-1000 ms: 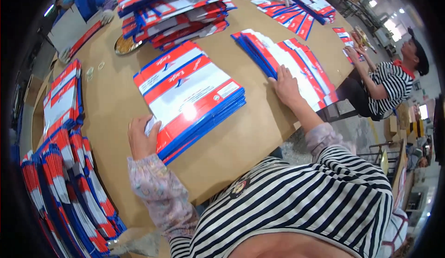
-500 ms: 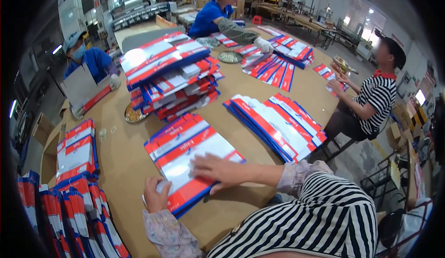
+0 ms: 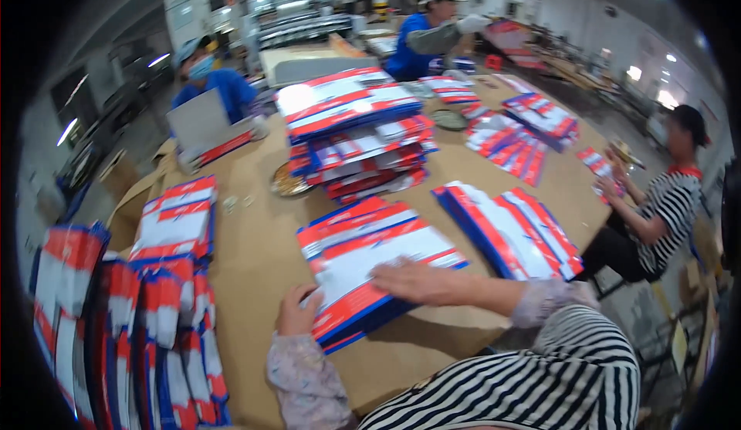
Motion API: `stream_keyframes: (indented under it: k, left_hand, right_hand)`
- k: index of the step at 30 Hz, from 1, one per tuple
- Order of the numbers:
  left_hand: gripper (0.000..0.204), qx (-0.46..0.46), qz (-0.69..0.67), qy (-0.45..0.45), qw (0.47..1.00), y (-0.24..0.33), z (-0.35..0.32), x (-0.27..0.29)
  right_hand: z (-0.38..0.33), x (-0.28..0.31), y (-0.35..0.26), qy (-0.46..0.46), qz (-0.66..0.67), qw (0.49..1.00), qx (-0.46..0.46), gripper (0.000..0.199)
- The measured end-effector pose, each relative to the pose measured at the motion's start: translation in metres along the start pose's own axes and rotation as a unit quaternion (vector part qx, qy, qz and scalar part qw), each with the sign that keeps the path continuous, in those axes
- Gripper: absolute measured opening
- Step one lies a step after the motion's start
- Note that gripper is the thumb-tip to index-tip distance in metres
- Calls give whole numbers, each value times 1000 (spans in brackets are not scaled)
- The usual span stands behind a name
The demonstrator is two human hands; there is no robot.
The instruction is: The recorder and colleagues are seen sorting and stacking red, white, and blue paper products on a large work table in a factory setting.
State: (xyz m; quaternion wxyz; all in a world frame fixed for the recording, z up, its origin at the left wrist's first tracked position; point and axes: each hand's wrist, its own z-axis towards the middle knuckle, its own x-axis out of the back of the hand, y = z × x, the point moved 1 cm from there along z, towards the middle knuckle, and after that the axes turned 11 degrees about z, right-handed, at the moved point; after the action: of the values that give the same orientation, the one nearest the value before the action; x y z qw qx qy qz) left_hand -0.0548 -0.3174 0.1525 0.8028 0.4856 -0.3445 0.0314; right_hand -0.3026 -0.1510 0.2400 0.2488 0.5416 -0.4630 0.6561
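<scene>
In front of me lies a pile of flat red, white and blue printed cardboard box blanks (image 3: 370, 254). My right hand (image 3: 409, 281) rests flat on the top blank, its fingers stretched out. At the pile's near left edge is my left hand (image 3: 299, 310), fingers curled around the rim of the cardboard; the fingertips are partly hidden. To the right sits a fanned pile of similar blanks (image 3: 509, 233). Behind my pile rises a tall, uneven stack (image 3: 359, 133) of them.
More blanks (image 3: 174, 221) lie at the left, above upright rows of folded ones (image 3: 154, 345). A metal dish (image 3: 289, 179) stands by the tall stack. Around the brown table (image 3: 255, 275) are a masked person (image 3: 224, 94), one in a white cap (image 3: 413, 44) and one in stripes (image 3: 671, 214).
My view has tilted up and turned left. My right hand still lies on the top blank, my left at its edge. The white-capped person's gloved hand has risen, lifting a red-and-white piece.
</scene>
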Motion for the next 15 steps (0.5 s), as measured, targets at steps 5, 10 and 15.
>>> stream_keyframes:
  k: [5,10,15]
  left_hand:
    - [30,91,32,-17,995,-17,-11,-3]
    - [31,46,239,-27,970,11,-16,2]
    - [32,14,248,-11,969,17,-2,-4]
  right_hand:
    - [-58,76,1,182,0,982,-59,45]
    - [-104,88,30,441,-152,859,-212,50]
    - [-157,-53,127,195,-13,810,-553,51]
